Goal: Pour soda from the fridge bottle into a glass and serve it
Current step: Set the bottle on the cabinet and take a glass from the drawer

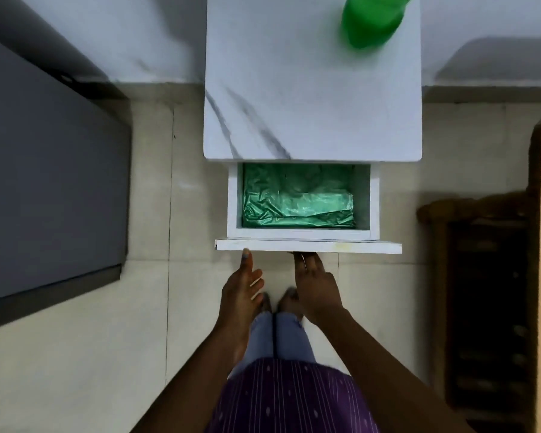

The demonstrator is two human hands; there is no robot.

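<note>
Looking straight down on a small marble-topped bench (310, 89), the green soda bottle (369, 20) stands at its far right corner, blurred and partly cut off by the top edge, well apart from both hands. Below the benchtop the drawer (308, 246) is pulled out, showing a crinkled green plastic bag (297, 201) lying flat inside and no glass that I can make out. The left hand (242, 289) is loose and spread, thumb tip touching the drawer's front edge, fingers straight and holding nothing, likely steadying that side. The right hand (316, 285) reaches under the front lip, its fingers hidden beneath the panel, so whether they hook a handle I cannot tell; that is the natural spot to pull or push from. The person stands square to the drawer, feet together on the tiled floor (150, 189). My read: this is the hunt for a glass, with pouring not yet begun.
</note>
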